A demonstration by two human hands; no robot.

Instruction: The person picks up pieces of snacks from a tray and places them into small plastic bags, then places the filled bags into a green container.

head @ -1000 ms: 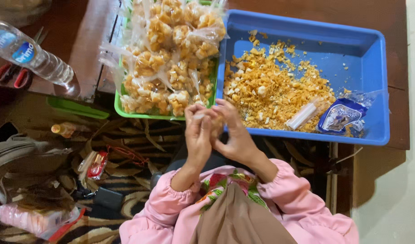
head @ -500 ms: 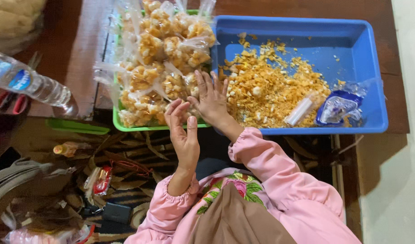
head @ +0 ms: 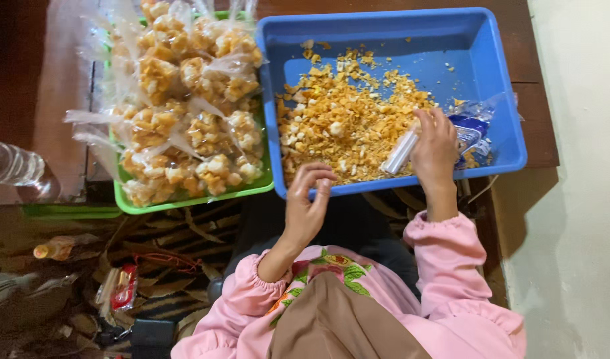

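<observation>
1. The right hand [head: 435, 147] reaches into the shallow blue plastic tray [head: 498, 86], its fingers loosely curled over the near right corner. It touches a roll of clear plastic bags [head: 399, 153] and lies against a blue-printed plastic packet [head: 470, 129]; whether it grips either I cannot tell.
2. The left hand [head: 306, 207] hovers at the tray's near rim, half open, thumb and fingers bent toward each other, holding nothing that shows.
3. A heap of loose orange-yellow fried snack pieces [head: 345, 116] covers the tray's middle and left.
4. Just left of it, touching, a green plastic tray [head: 185, 199] holds piled clear bags of the same snack [head: 185, 113].
5. A clear plastic water bottle [head: 12, 165] lies at the far left on the dark wooden table [head: 531, 106].
</observation>
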